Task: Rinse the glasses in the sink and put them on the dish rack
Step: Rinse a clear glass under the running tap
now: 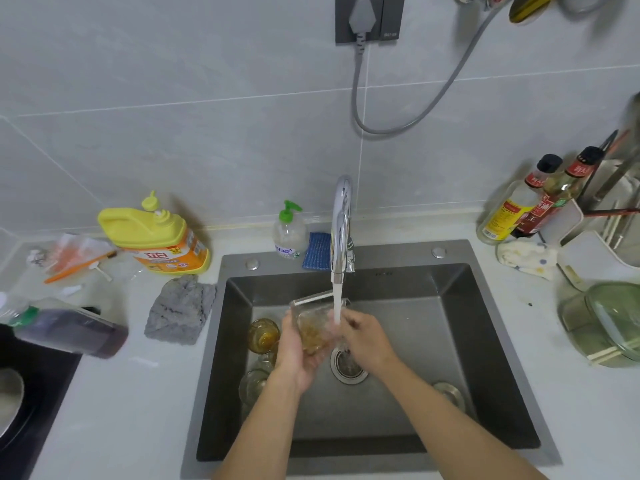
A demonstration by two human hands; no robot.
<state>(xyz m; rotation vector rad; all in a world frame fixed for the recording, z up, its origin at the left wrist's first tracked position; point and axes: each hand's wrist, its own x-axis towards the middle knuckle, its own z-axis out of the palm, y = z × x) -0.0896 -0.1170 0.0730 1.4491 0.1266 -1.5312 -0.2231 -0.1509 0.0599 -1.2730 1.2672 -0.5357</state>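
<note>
The glass [313, 327] is smeared by motion and running water [336, 303], so its shape and the right hand's [363, 337] fingertips against it cannot be made out, and the left hand [298, 355] covers its lower side. The left wrist partly hides the clear glasses [254, 384] lying in the sink [450, 341]. The right edge cuts off the dish rack [609, 216] and green bowl [602, 323]; the left edge cuts off the pot [8, 400].

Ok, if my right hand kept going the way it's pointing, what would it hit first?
The glass in your left hand; your right hand looks to be touching it, though blur hides the contact.
</note>
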